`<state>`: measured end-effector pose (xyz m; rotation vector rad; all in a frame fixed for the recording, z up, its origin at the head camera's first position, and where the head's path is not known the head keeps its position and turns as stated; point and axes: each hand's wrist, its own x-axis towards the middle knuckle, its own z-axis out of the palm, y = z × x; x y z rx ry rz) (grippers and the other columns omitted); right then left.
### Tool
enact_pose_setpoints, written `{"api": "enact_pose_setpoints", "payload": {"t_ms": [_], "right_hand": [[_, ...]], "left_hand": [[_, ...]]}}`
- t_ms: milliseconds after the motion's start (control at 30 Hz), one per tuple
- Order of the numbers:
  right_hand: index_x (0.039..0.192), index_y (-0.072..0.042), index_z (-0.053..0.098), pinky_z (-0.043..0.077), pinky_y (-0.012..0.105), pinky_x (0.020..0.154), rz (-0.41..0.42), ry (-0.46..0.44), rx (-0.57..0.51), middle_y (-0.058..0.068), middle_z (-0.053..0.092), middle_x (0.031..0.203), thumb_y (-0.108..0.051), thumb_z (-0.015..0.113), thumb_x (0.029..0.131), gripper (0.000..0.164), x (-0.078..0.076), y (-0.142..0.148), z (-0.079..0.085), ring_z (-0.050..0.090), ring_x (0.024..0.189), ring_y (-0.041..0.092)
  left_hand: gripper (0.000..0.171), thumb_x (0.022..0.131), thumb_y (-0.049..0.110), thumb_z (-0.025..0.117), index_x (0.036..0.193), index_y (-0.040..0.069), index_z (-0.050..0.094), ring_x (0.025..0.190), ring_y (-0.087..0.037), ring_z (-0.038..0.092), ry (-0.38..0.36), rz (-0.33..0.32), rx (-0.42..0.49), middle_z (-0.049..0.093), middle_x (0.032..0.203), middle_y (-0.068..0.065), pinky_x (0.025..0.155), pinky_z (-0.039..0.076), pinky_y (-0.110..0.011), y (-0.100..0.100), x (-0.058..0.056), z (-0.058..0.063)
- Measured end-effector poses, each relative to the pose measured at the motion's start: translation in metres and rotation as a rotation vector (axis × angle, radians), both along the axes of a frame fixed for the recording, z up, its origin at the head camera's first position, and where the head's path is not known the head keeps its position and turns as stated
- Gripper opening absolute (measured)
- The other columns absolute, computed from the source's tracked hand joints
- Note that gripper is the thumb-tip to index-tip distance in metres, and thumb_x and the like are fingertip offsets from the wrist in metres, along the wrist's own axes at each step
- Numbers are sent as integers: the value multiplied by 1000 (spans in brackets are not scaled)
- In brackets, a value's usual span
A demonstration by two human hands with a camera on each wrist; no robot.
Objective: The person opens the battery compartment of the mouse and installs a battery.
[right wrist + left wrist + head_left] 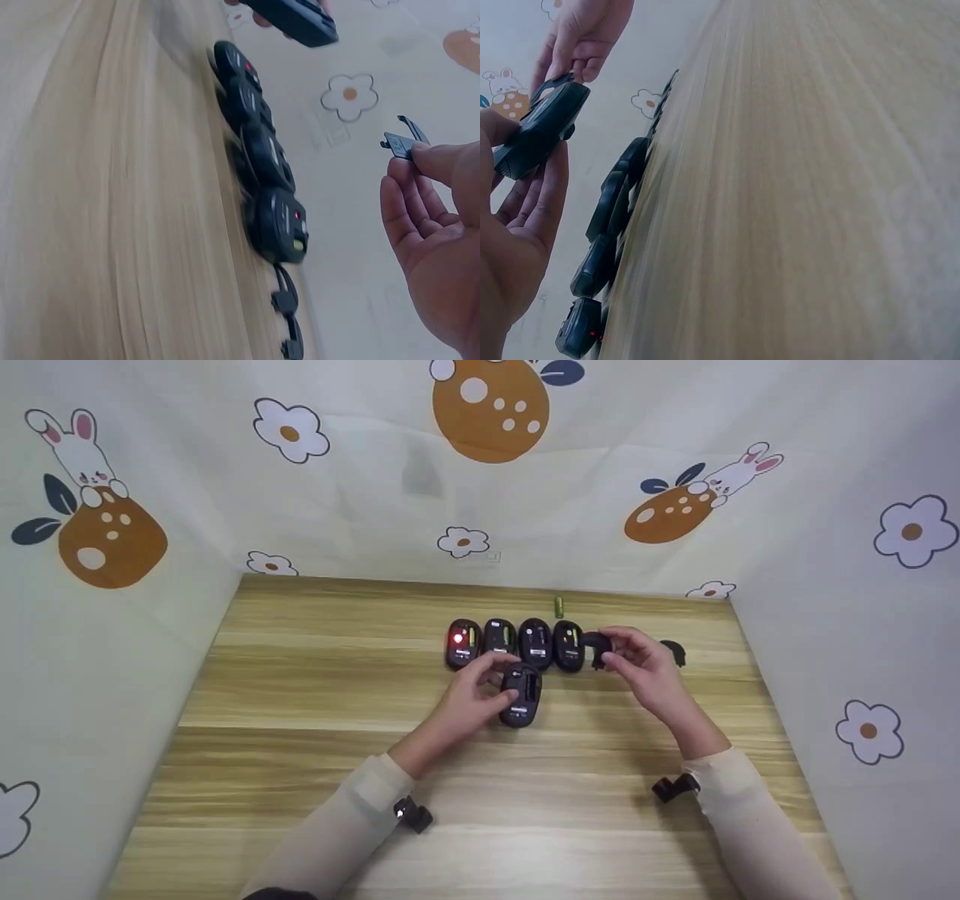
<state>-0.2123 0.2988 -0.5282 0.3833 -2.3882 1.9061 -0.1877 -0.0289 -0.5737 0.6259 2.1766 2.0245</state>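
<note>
My left hand [472,694] holds a black computer mouse [520,697] with its underside up, raised off the table. The battery slot in that mouse is uncovered and looks dark. To the right, my right hand [649,667] pinches a thin, curved black battery cover [598,649] between thumb and fingers. The right wrist view shows this cover [401,145] held in the air by its edge. Just beyond the held mouse, several black mice [535,643] lie bottom up in a row, side by side. Yellow-green batteries show in some of their slots.
A loose green battery [559,607] lies behind the row. More black covers [673,652] lie right of the row, partly hidden by my right hand. A red light [457,638] glows on the leftmost mouse. Printed cloth walls [360,510] enclose the wooden table [300,690].
</note>
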Motion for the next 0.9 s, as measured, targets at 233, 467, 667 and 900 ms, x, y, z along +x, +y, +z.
{"api": "enact_pose_setpoints", "payload": {"t_ms": [233, 467, 667, 900], "right_hand": [[140, 6, 70, 63, 25, 79, -37, 2, 55, 24, 69, 104, 11, 70, 102, 38, -4, 27, 1, 71, 86, 15], [141, 7, 68, 62, 23, 78, -58, 6, 76, 21, 67, 100, 13, 68, 103, 39, -9, 49, -1, 69, 83, 14], [143, 6, 68, 64, 26, 80, -63, 2, 131, 20, 66, 102, 11, 66, 104, 39, -13, 69, -1, 69, 85, 11], [145, 5, 67, 59, 19, 75, -105, -6, 238, 23, 66, 106, 6, 67, 106, 38, -19, 95, 0, 68, 85, 10]], "left_hand": [[50, 95, -1, 80, 141, 12, 68, 106, -26, 70, -7, 0, -1, 71, 131, -8, 102, 60, -47, 0, 0, 1], [50, 95, -2, 80, 141, 12, 67, 106, -28, 69, -13, 2, -3, 71, 131, -9, 101, 61, -50, -1, 1, 2], [50, 96, 0, 80, 142, 15, 68, 107, -29, 70, -37, 5, -4, 71, 131, -7, 102, 61, -48, -1, 1, 3], [49, 96, 0, 80, 141, 16, 69, 105, -29, 70, -38, 5, -5, 71, 130, -7, 100, 62, -45, -2, 0, 1]]}}
